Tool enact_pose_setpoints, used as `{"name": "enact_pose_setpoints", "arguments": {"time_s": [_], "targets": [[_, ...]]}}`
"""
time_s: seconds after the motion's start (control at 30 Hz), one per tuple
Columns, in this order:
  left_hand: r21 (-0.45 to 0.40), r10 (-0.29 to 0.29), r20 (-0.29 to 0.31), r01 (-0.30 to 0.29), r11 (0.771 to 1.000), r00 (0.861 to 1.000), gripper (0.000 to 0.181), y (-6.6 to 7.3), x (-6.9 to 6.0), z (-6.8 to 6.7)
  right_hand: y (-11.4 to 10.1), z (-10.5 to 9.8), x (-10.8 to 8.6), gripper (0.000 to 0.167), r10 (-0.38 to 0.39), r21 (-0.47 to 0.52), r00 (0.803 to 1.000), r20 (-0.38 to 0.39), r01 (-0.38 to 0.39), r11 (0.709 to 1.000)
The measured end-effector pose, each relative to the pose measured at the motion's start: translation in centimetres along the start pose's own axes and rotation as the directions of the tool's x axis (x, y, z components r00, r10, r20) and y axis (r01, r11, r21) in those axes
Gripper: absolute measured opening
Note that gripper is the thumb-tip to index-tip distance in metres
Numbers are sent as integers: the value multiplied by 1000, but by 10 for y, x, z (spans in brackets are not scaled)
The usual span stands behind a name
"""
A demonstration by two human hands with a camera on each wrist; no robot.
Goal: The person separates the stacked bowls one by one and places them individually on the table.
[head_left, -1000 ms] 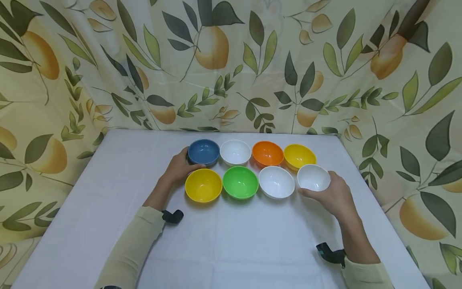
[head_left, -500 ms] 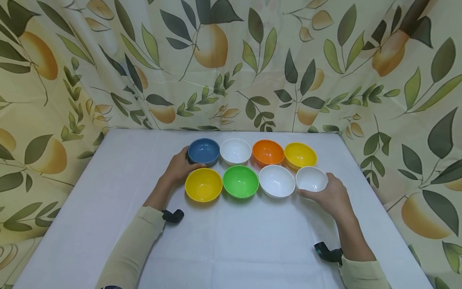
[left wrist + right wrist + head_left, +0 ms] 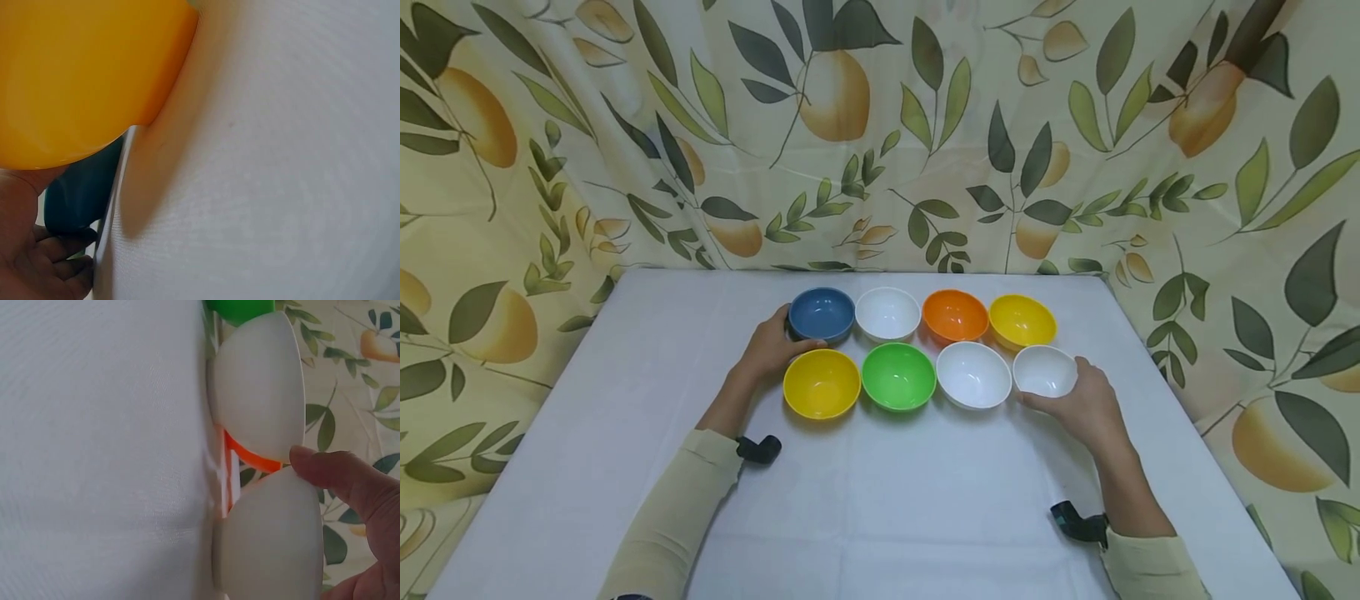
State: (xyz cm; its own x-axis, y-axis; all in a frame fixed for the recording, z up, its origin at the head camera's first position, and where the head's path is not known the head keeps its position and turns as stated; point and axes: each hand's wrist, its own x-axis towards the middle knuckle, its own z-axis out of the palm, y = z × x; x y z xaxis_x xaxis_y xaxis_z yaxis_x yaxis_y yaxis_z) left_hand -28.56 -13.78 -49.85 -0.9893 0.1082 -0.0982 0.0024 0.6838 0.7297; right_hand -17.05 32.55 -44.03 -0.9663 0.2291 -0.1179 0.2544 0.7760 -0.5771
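Note:
In the head view two rows of bowls stand on the table. My left hand [image 3: 772,346] holds the blue bowl [image 3: 822,314] at the back row's left end, thumb along its near side; in the left wrist view curled fingers [image 3: 57,250] lie by that bowl [image 3: 78,194]. At the front row's right end my right hand [image 3: 1086,402] grips a white bowl [image 3: 1045,372], thumb at its near rim. The right wrist view shows this bowl [image 3: 272,540] beside another white bowl [image 3: 259,390], the thumb where their rims meet.
The front row also has a yellow bowl [image 3: 822,384], a green bowl [image 3: 898,377] and a white bowl [image 3: 973,376]. Behind stand a white bowl [image 3: 887,315], an orange bowl [image 3: 955,317] and a yellow bowl [image 3: 1022,322]. A white cloth [image 3: 880,500] covers the table; patterned fabric [image 3: 880,167] hangs behind.
My right hand has moved the white bowl slightly left and toward me, up against the neighbouring white bowl. My left hand has stayed at the blue bowl.

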Motion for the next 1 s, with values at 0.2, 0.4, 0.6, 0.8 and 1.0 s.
{"name": "enact_pose_setpoints", "arguments": {"time_s": [0.2, 0.4, 0.6, 0.8, 1.0], "targets": [[-19, 2, 13, -1, 1000, 1000, 110, -3, -1, 1, 2, 3, 1, 117, 2, -24, 1000, -11, -2, 1000], [-26, 8, 7, -8, 1000, 1000, 111, -4, -1, 1, 3, 4, 2, 122, 5, -32, 1000, -18, -5, 999], [-17, 17, 7, -17, 1000, 1000, 111, -3, -1, 0, 1, 1, 2, 131, 38, -41, 999, 23, -37, 998], [-18, 30, 4, -30, 999, 1000, 111, -4, 0, -1, -1, -2, 1, 139, 67, -37, 996, 59, -65, 997], [-6, 46, 0, -46, 999, 999, 109, -3, 0, -3, -5, -8, -2, 139, 90, -22, 995, 39, -89, 996]]}}
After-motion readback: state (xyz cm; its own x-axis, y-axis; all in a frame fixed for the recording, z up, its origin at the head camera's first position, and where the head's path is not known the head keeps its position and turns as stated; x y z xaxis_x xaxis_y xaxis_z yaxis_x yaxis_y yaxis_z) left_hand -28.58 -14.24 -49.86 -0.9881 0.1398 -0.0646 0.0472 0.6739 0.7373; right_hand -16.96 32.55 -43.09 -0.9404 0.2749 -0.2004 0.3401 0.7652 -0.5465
